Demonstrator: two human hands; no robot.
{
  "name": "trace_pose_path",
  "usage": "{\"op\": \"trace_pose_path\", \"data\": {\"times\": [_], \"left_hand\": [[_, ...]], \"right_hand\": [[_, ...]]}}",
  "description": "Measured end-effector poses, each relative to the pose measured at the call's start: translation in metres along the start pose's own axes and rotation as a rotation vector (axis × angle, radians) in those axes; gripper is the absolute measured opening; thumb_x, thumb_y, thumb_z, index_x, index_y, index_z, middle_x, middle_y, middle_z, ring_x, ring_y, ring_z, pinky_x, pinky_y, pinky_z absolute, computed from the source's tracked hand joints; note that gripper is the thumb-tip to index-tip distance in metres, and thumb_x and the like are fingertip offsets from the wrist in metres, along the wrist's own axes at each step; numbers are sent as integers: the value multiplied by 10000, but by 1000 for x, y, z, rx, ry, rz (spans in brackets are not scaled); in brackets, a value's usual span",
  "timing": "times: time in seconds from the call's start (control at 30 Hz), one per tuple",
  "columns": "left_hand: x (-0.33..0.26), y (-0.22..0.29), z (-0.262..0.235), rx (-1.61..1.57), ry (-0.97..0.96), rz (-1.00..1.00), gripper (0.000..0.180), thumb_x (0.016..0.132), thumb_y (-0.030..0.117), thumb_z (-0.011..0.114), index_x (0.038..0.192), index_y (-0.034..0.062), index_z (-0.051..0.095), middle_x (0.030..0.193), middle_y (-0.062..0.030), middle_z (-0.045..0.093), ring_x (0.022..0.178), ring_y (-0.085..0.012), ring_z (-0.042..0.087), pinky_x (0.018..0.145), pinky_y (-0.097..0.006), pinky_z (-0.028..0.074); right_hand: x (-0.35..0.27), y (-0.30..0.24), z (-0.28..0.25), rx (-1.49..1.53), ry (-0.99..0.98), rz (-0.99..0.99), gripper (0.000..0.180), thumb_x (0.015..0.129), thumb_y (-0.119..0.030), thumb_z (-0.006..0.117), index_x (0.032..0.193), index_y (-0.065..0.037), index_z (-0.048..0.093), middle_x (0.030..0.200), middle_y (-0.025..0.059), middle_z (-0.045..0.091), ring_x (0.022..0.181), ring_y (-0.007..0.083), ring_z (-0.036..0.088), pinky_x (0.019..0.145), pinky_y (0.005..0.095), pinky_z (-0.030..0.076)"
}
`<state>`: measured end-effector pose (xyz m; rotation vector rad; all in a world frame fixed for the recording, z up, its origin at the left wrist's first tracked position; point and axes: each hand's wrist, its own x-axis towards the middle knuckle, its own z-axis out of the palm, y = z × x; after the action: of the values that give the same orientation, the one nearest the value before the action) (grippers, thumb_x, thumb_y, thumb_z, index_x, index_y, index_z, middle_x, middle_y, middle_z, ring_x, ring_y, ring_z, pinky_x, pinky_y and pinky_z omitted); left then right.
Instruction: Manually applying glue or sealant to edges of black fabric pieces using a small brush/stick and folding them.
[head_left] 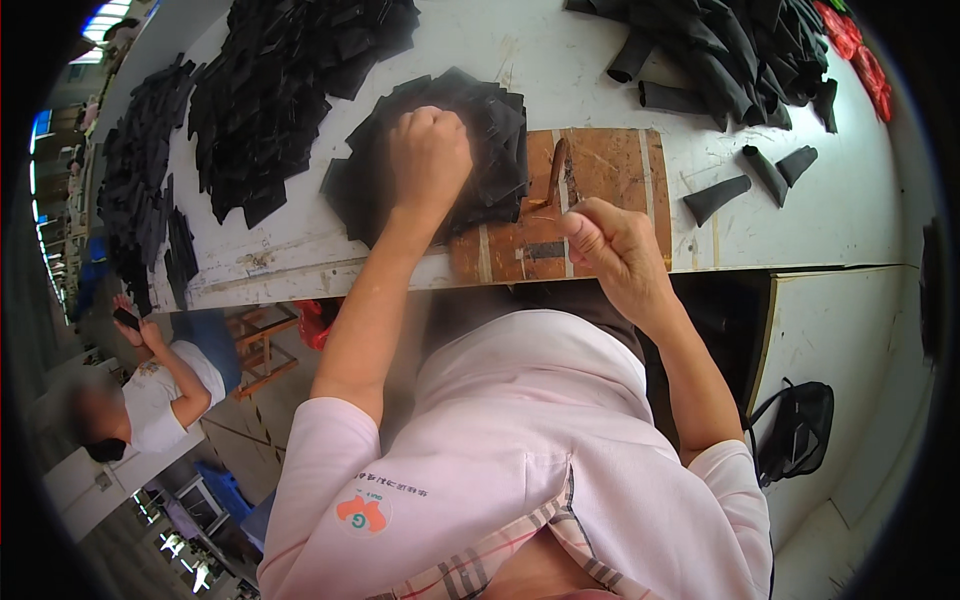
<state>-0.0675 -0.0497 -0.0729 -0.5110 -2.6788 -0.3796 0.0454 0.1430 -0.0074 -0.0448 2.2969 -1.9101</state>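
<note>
Black fabric pcs (492, 150) mostly L of board (622, 172), tubes (716, 200) R: looks part-done. L hand (432, 150), R hand (620, 250): fingers curled, can't tell if holding.

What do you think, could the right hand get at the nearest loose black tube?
Probably yes: the black tube lies on the white table, right of the brown board, and nothing seems to stand between it and the right hand. The hand looks curled, so it may need to open.
</note>
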Motion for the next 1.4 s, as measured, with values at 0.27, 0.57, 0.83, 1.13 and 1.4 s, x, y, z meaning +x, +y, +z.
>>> {"op": "trace_pose_path", "data": {"times": [0.27,0.57,0.83,1.13,1.4], "left_hand": [[-12,22,-103,-1487,-113,-650,71,811,53,571,818,-17,584,722,19,561,666,-25,476,597,-174,380],[-48,59,-98,-1269,-316,-588,97,803,97,608,837,10,582,720,34,543,647,-21,460,606,-151,373],[-50,69,-113,-1419,-220,-746,186,836,188,519,883,11,554,776,-45,571,663,-99,527,597,-211,413],[-39,74,-109,-1414,-382,-888,163,759,134,578,842,-7,573,725,-40,583,609,-97,537,522,-194,400],[-41,77,-96,-1458,-289,-975,90,779,51,524,828,-1,578,692,-40,589,540,-78,523,492,-190,432]], "right_hand": [[0,-14,39,-135,176,-231,334,795,-302,595,852,27,571,647,76,542,550,183,538,544,276,453],[2,-11,49,15,249,-234,130,732,-96,663,711,12,593,538,86,513,447,129,458,421,272,343],[4,-1,33,-405,374,-337,182,599,-57,698,608,-37,517,546,57,484,482,215,494,420,302,378],[11,8,25,-807,392,-692,154,512,-78,581,618,-69,469,587,31,422,536,179,472,448,290,382],[1,16,29,-1037,332,-760,140,586,-139,611,635,-66,501,625,27,434,576,163,472,474,284,384]]}}
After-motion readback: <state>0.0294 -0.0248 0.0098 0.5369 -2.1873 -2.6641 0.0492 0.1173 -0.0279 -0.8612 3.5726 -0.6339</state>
